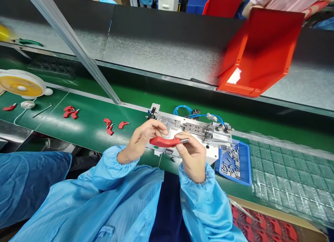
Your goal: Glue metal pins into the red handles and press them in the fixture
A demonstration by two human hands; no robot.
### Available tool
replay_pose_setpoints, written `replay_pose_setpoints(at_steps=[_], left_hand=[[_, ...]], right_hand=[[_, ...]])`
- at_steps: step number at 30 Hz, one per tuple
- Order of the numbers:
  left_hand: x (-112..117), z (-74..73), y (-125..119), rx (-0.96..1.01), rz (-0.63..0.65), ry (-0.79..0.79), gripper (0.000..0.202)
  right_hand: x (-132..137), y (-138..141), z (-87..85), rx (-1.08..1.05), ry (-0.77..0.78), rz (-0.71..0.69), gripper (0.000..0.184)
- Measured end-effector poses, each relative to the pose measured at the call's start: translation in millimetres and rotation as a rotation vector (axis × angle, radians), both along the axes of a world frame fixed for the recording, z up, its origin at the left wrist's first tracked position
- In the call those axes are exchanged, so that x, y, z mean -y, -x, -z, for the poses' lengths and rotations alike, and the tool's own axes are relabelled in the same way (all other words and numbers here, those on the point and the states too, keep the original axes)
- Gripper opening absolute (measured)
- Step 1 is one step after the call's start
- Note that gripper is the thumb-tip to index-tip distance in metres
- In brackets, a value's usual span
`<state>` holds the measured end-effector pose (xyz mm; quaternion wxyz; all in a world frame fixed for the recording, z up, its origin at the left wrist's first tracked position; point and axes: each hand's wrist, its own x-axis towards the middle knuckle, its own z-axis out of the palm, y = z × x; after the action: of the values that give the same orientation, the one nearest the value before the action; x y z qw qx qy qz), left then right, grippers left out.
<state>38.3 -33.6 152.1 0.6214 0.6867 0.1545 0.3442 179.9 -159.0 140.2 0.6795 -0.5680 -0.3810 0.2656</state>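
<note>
1. At the far left, a fan (22, 86) is stood on the worktop (88, 121), apparently angled so that air is sent along the bench.
2. Loose red parts (70, 111) are scattered in small groups between the fan and the hands, probably set aside where they can be reached.
3. The left hand (139, 141) is brought in from the lower left, palm turned inward. Its fingers are loosely curved and spread by the near end of the held part; whether contact is made cannot be told.
4. The curved red piece (164, 142) is held level between the hands, in front of the body, its metal pin (184, 140) pointed right, seemingly to be kept in plain sight.
5. By the right hand (194, 156), the piece is pinched near its pin end between thumb and fingers, with the wrist bent inward.
6. Behind the hands, a metal fixture (212, 152) is set within easy reach.
7. A blue tray (245, 162) of metal pins (231, 162) is placed beside it, presumably so spilling is prevented.
</note>
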Motion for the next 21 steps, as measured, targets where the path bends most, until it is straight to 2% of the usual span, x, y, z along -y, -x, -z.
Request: replay_pose_setpoints(at_steps=[2,4,6,8,11,17,21], left_hand=[[-1,-1.7,2,-0.062,0.159,0.152,0.063],[-3,-2.4,4,-0.126,0.295,0.284,0.059],[-3,-1.6,7,-0.147,0.354,0.386,0.052],[-2,0.4,9,-0.123,0.333,0.442,0.051],[1,4.5,12,-0.081,0.242,0.444,0.055],[4,16.1,17,-0.041,0.11,0.263,0.05],[-5,22.9,19,-0.053,0.022,0.113,0.039]], right_hand=[[1,-4,0.1,0.037,-0.011,-0.026,0.03],[1,-7,-1.5,0.081,-0.016,-0.058,0.029],[1,-10,-5.1,0.13,-0.02,-0.09,0.026],[1,-10,-9.2,0.158,-0.034,-0.122,0.021],[-2,-7,-11.2,0.156,-0.036,-0.141,0.021],[-11,-4,0.1,0.076,0.06,-0.1,0.031],[-16,-7,-4.4,0.134,0.152,-0.134,0.03]])
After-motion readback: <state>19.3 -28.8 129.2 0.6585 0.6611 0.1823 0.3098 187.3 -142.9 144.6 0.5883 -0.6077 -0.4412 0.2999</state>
